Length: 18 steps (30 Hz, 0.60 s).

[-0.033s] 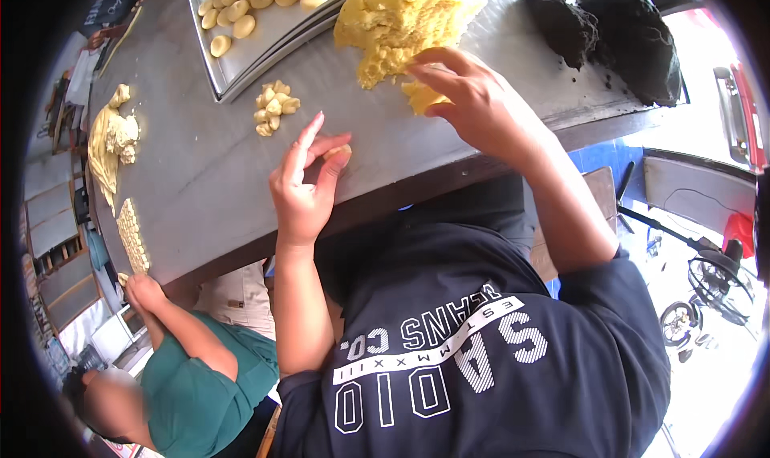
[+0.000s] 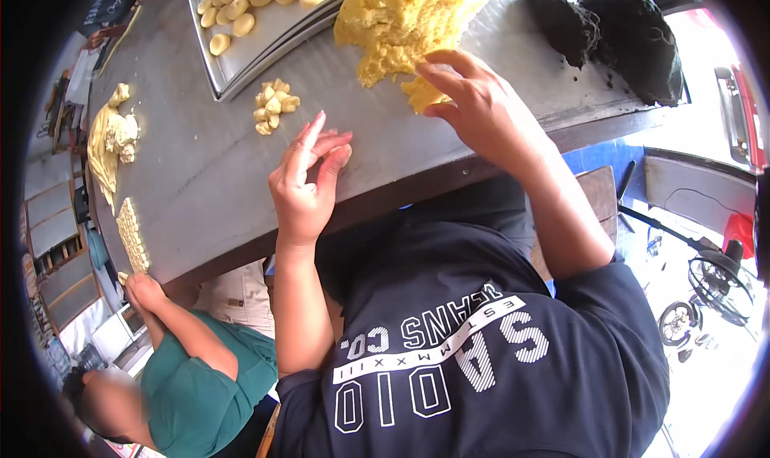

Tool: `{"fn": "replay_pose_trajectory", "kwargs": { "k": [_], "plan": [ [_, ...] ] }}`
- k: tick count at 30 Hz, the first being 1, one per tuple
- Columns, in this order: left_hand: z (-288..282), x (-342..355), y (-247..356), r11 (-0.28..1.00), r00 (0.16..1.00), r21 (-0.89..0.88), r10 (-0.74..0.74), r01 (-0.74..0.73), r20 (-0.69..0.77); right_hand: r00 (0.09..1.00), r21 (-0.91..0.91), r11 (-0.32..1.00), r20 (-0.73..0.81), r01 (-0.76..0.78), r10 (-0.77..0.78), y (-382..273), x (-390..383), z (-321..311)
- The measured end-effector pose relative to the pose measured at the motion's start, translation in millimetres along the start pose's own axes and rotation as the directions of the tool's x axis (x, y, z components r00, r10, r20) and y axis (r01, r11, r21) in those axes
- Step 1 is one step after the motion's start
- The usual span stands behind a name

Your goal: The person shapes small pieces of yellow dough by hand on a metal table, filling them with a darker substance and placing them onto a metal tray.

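Observation:
A large mound of yellow dough (image 2: 405, 21) sits on the metal table, with a smaller yellow dough lump (image 2: 425, 95) at its near edge. My right hand (image 2: 473, 97) is beside that lump, fingers curved and apart; I cannot tell whether the fingertips touch it. My left hand (image 2: 305, 169) hovers over the table's near edge, index finger stretched out and thumb apart, with nothing visible in it. Just beyond it lies a small heap of pale dough pieces (image 2: 274, 105).
A metal tray (image 2: 233, 77) at the back holds many round dough pieces. Black dough (image 2: 626, 41) lies at far right. On the left are a pale dough mass (image 2: 116, 141) and a strip of small pieces (image 2: 132, 233), near a co-worker in green (image 2: 212, 386). A fan (image 2: 718, 285) stands lower right.
My right hand has shifted slightly to the right, off the yellow dough. The left hand stays nearly in the same place.

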State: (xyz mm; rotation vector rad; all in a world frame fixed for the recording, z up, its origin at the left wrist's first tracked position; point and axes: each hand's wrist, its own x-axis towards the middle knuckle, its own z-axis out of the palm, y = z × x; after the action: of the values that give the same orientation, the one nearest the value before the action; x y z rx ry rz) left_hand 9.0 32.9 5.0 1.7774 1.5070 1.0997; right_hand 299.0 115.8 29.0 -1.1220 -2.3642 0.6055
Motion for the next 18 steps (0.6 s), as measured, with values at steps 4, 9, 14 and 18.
{"fn": "replay_pose_trajectory", "kwargs": {
  "k": [4,9,14,18],
  "plan": [
    [-6,0,5,0.964,0.976,0.167,0.193,-0.207,0.099,0.977,-0.045,0.999,-0.212,0.024,-0.033,-12,-21,37],
    [-23,-4,2,0.997,0.971,-0.070,-0.002,0.019,0.240,0.956,0.064,0.998,-0.294,0.024,-0.004,16,15,24],
    [-17,-13,-13,0.941,0.972,-0.272,-0.159,0.202,0.171,0.990,-0.013,0.990,0.033,0.140,-0.140,7,34,20],
    [-9,-19,-12,0.943,0.982,-0.285,-0.138,0.171,0.129,0.985,-0.142,0.975,0.020,0.170,-0.169,4,38,20]
  ]
}}
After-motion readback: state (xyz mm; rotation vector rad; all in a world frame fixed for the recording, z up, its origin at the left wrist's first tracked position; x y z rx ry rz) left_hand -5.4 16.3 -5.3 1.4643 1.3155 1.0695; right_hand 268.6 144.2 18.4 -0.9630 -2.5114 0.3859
